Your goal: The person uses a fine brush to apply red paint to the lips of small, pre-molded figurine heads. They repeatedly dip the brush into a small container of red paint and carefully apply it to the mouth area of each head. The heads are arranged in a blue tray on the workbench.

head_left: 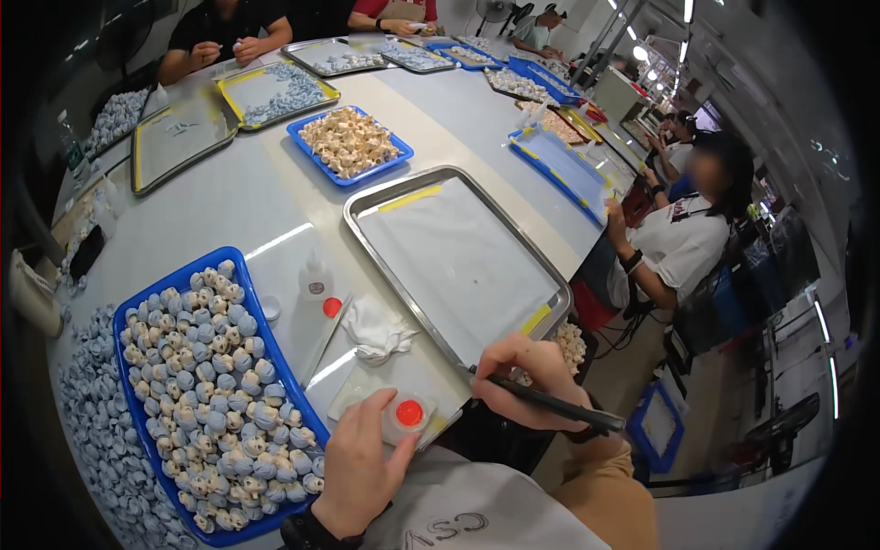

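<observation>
Between the thumb and fingers of my left hand (362, 463) is a small clear container (410, 415) with a round red top or filling; I cannot tell which. It is at the table's near edge. My right hand (541, 380) grips a black pen-shaped tool (555, 403), its thin tip pointing left, beside the near corner of a metal tray (440, 312). That tray is lined with a white sheet (467, 266) held by yellow tape. Left of my hands, a blue tray (119, 316) is full of small doll-like heads (215, 394), pale with blue-grey caps.
A crumpled white cloth (374, 330), a clear squeeze bottle (316, 280) and a red disc (332, 307) lie ahead. Loose blue-grey pieces (101, 412) heap at left. Farther off are a blue tray of cream pieces (353, 142) and several other trays. A co-worker (687, 229) sits at right.
</observation>
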A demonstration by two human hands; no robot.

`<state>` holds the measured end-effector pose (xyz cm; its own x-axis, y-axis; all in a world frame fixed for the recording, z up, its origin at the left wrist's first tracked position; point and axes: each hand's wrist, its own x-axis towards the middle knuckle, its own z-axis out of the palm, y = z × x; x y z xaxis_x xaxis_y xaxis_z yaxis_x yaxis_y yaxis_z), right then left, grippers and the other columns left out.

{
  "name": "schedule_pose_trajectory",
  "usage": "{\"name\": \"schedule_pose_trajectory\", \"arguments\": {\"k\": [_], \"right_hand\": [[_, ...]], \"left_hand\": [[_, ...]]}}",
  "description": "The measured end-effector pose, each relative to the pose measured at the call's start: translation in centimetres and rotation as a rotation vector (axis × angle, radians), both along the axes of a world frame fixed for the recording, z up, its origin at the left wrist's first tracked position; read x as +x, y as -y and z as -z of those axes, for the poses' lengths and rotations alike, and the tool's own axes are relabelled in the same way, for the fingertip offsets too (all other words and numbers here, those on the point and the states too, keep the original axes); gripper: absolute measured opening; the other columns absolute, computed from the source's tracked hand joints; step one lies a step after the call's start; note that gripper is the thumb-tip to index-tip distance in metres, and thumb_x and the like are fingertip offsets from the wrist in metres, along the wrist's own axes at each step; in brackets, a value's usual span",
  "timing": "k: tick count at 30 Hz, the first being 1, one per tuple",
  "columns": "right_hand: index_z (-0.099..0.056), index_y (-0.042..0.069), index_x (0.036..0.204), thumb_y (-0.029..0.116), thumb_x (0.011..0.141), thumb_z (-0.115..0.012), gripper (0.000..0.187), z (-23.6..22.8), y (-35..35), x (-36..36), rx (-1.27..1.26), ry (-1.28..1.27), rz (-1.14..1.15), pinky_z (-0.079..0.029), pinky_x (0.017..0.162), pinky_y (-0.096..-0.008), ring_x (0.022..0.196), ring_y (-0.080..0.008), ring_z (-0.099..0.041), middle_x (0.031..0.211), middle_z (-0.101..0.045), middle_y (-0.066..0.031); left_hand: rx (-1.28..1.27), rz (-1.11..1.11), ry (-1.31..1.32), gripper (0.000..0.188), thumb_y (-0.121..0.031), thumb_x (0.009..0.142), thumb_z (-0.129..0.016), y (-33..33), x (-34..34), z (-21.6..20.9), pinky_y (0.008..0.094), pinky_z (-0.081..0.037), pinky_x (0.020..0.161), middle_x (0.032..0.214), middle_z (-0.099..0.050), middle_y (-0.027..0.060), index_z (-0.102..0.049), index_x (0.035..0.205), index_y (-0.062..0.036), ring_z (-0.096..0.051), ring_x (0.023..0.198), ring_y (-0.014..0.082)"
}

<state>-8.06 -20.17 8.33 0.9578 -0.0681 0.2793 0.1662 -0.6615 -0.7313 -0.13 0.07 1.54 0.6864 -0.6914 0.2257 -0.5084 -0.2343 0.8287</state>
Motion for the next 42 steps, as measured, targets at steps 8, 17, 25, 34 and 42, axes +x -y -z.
{"name": "schedule_pose_trajectory", "arguments": {"k": [8,17,25,34,42], "right_hand": [[-0.047,0.000,0.097,0.003,0.086,-0.055,0.014,4.5,-2.2,-1.8,0.671,0.073,0.241,-0.054,0.058,-0.0278,0.065,-0.0201,-0.065,0.082,-0.065,-0.0195],[-0.051,-0.004,0.100,0.001,0.082,-0.055,0.018,5.0,-2.4,-2.3,0.735,0.016,0.198,-0.045,0.048,-0.0193,0.053,-0.0081,-0.056,0.067,-0.061,-0.0086],[-0.054,-0.004,0.091,0.003,0.080,-0.057,0.013,4.2,-3.4,-1.6,0.669,-0.194,0.173,-0.049,0.054,-0.0212,0.059,-0.0091,-0.061,0.067,-0.064,-0.0078],[-0.057,-0.003,0.083,0.004,0.074,-0.056,0.011,3.6,-3.5,-0.2,0.353,-0.213,0.179,-0.041,0.047,-0.0212,0.049,-0.0074,-0.056,0.055,-0.057,-0.0043],[-0.054,0.001,0.074,0.006,0.076,-0.059,0.007,2.4,-3.8,0.9,0.100,-0.197,0.115,-0.040,0.042,-0.0266,0.040,-0.0163,-0.053,0.049,-0.051,-0.0058]], "left_hand": [[-0.037,0.011,-0.002,0.048,-0.007,0.070,-0.072,0.0,0.3,-0.2,0.0365,-0.047,0.078,0.102,-0.059,0.0172,-0.051,0.112,0.0009,-0.058,0.093,0.0328],[-0.023,0.012,-0.058,0.048,-0.004,0.071,-0.071,-0.1,0.2,0.0,0.0373,-0.046,0.079,0.104,-0.059,0.0172,-0.050,0.114,0.0008,-0.057,0.092,0.0344],[-0.032,0.010,-0.058,0.049,-0.003,0.070,-0.071,0.0,0.2,0.3,0.0375,-0.046,0.078,0.102,-0.058,0.0168,-0.050,0.115,0.0003,-0.057,0.090,0.0336],[-0.053,0.007,-0.052,0.049,-0.003,0.070,-0.071,-0.1,0.3,0.4,0.0385,-0.045,0.078,0.101,-0.058,0.0177,-0.050,0.115,0.0004,-0.057,0.090,0.0349],[-0.068,0.013,-0.024,0.048,-0.002,0.070,-0.070,0.0,0.3,0.4,0.0393,-0.045,0.077,0.099,-0.058,0.0179,-0.050,0.114,0.0008,-0.056,0.089,0.0353]]}}
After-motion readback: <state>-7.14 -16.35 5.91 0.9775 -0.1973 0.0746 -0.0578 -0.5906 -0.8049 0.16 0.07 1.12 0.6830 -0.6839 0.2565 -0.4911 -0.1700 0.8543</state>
